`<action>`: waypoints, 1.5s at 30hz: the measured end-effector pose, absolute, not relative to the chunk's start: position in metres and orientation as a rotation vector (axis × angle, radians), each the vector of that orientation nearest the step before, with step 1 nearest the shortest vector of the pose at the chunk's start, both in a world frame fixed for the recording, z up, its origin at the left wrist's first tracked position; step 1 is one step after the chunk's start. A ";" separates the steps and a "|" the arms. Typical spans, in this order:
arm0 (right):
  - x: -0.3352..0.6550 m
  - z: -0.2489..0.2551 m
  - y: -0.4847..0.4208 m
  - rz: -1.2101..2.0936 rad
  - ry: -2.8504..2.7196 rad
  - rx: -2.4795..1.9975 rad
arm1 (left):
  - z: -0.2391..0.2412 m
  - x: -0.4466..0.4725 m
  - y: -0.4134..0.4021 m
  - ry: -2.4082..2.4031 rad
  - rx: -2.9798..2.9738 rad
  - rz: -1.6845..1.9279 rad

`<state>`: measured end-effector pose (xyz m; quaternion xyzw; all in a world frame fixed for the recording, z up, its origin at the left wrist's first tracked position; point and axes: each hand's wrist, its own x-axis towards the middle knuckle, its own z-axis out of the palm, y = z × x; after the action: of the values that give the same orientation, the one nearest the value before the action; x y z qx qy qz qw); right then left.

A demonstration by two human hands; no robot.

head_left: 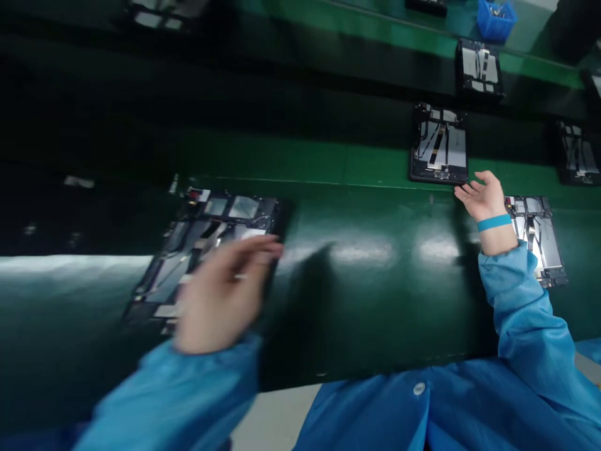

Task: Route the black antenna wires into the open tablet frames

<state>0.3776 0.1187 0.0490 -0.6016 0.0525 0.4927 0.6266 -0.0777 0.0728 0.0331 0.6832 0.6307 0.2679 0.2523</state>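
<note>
1. Your left hand (220,300) hovers low over the near tablet assembly (225,213). That unit lies at the left of the green table (366,282) with its insides facing up — silver shields and flat cables show. Motion blur smears the hand. Its fingers look stretched out and close together, but you cannot tell whether they press on the unit or grip anything.
2. Your right hand (486,199), with a blue wrist strap (495,222) above the cuff, reaches far forward on the right. Its fingers are spread and hold nothing. The tips are just beside the lower right corner of a second tablet assembly (439,144), which lies on the strip behind the table's front part. No clear contact shows.
3. A third tablet assembly (539,241) lies just right of that wrist, partly hidden by your sleeve.
4. By my reading, the step in hand is a reach, not a grasp. The right hand is at the second unit's corner, and the left is over the near one.
5. Taking hold of the second unit would call for fingers on the frame's edge — not on the exposed cables — and for keeping it flat. The third unit sits close by the wrist, so there is little room on that side.
6. Farther back lie two more opened units (479,66) (577,153) and a blue bin (495,19), well apart from both hands.
</note>
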 end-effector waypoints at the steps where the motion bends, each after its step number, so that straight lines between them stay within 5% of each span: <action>1: 0.377 0.049 0.125 1.165 0.122 -1.406 | 0.027 -0.050 0.059 1.524 1.756 0.723; 6: 0.372 0.037 0.166 1.124 0.075 -1.492 | -0.014 0.036 0.018 1.196 1.617 0.758; 16: 0.343 0.049 0.186 1.187 -0.096 -1.394 | -0.033 0.048 0.017 1.245 1.801 0.845; 28: 0.330 0.046 0.059 1.467 -0.389 -1.388 | -0.034 0.050 0.028 1.334 1.465 0.976; 37: 0.327 0.062 -0.135 1.678 -0.967 -1.718 | 0.024 0.056 0.009 1.324 1.843 0.763; 41: 0.334 0.087 -0.143 1.384 -1.459 -2.123 | 0.044 0.077 0.005 1.379 2.173 0.342; 45: 0.323 0.086 -0.086 0.795 -1.752 -1.962 | 0.062 0.102 0.006 1.423 2.327 -0.061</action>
<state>0.3227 -0.0859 0.0861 -0.7002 -0.6253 0.2838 0.1956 0.1017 0.0060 0.0616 0.8347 0.5105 -0.0218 0.2053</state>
